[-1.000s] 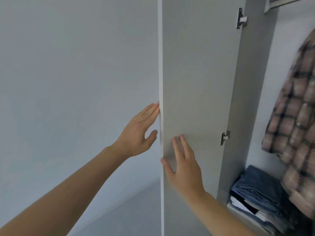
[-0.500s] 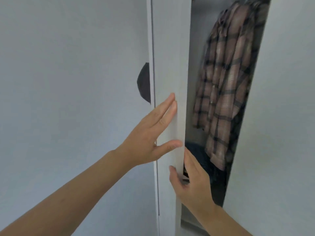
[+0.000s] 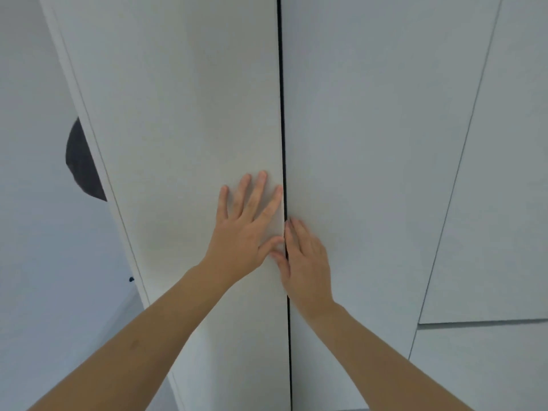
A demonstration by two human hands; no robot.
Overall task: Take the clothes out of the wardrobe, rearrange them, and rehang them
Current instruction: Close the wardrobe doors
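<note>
- Stood shut or all but shut: left wardrobe door [image 3: 192, 143] met right wardrobe door [image 3: 370, 143] along a thin dark vertical seam [image 3: 281, 114], with no garment in sight anywhere.
- Judged from that: clothes presumably hanging inside behind the doors, hidden; could not tell from this view whether the rehanging was finished, though closed doors suggested the closing step, late in the task.
- Pressed flat on the left door, close to its right edge at the seam: left hand [image 3: 243, 232], fingers straight and spread apart, thumb reaching toward the gap.
- Lay flat on the right door, against its left edge: right hand [image 3: 308, 262], fingers straight and held together, tips touching the seam, clamped on nothing.
- Nearly touched each other across the seam, thumb to thumb.
- Ran vertically, long axis top to bottom: both doors, fronts facing the person, seam leaning slightly through the wide lens.
- Showed beyond the left door's outer edge: a dark half-round patch [image 3: 83, 161] on the wall [image 3: 35, 232], nature unclear.
- Remaining, if anything: a last push to seat the doors flush.
</note>
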